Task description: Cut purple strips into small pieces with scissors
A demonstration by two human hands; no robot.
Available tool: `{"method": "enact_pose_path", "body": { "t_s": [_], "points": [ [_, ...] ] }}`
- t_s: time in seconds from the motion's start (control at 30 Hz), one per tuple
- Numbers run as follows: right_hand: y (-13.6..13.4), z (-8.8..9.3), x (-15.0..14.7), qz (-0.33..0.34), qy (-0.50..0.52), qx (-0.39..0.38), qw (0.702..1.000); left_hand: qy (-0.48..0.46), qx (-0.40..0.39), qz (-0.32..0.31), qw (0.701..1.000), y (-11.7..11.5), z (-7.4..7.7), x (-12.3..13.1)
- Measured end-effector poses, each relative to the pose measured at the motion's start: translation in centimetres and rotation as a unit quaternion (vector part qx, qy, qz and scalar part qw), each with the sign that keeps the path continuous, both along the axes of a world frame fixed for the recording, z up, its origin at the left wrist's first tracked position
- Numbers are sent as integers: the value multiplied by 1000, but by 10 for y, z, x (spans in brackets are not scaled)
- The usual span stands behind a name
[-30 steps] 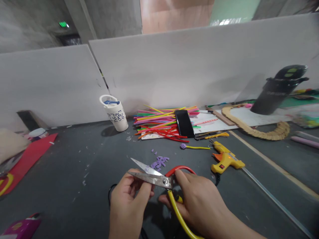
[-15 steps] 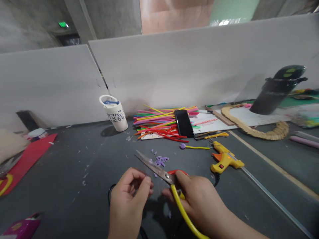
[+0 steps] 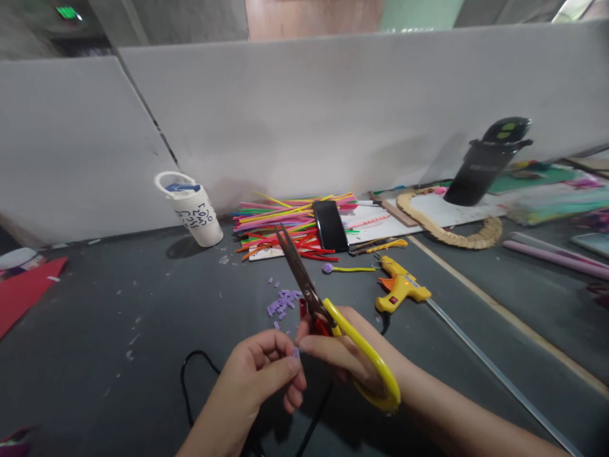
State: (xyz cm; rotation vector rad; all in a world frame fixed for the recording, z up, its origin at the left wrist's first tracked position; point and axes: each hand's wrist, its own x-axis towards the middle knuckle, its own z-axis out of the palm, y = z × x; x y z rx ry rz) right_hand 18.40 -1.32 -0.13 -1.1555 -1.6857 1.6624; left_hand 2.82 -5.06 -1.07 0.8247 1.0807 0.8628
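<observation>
My left hand [image 3: 264, 371] is closed, with a small purple piece [image 3: 297, 353] pinched between thumb and fingertips. Close beside it, my right hand [image 3: 347, 349] grips a pair of scissors [image 3: 304, 279] with yellow handles. Their blades point up and away, almost together. A bit of red shows by the pivot, partly covered by the fingers. Just beyond the hands lies a loose heap of short purple snippets [image 3: 283, 303] on the dark table. Farther back is a yellow stem with a purple fuzzy ball [image 3: 328, 269] at one end.
A yellow glue gun [image 3: 402, 289] with a long clear stick lies at right. Behind are colourful pipe cleaners [image 3: 271, 219], a phone [image 3: 332, 226], a white cup [image 3: 195, 212], a woven ring [image 3: 442, 231] and a black bottle [image 3: 488, 165]. A black cable [image 3: 183, 374] curves near my left arm.
The scissors have turned in my right hand, so the blades point more upward, away from my left fingers. The purple piece now shows in my left fingertips. The whole view has shifted right.
</observation>
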Motion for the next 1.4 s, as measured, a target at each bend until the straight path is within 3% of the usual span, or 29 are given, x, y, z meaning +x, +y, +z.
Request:
{"method": "enact_pose_path", "body": {
  "t_s": [0.2, 0.47, 0.7, 0.9, 1.23, 1.3, 1.4],
  "points": [
    [-1, -3, 2, 41, -2, -7, 999, 2, -17, -49, 999, -1, -3, 0],
    [-5, -8, -4, -34, -70, 101, 992, 99, 42, 29, 994, 2, -7, 2],
    [-6, -7, -4, -38, -45, 60, 996, 105, 42, 91, 989, -3, -4, 10],
    [-4, -3, -3, -59, 16, 20, 998, 72, 38, 76, 994, -1, 0, 5],
    [-8, -8, -6, -65, -39, 116, 990, 78, 62, 52, 994, 0, -8, 2],
    [-8, -8, -4, -55, -62, 145, 986, 70, 75, 76, 992, -1, -9, -1],
    [-9, -8, -2, -48, -173, 207, 962, 33, 84, 155, 984, 0, -7, -5]
  ]
}}
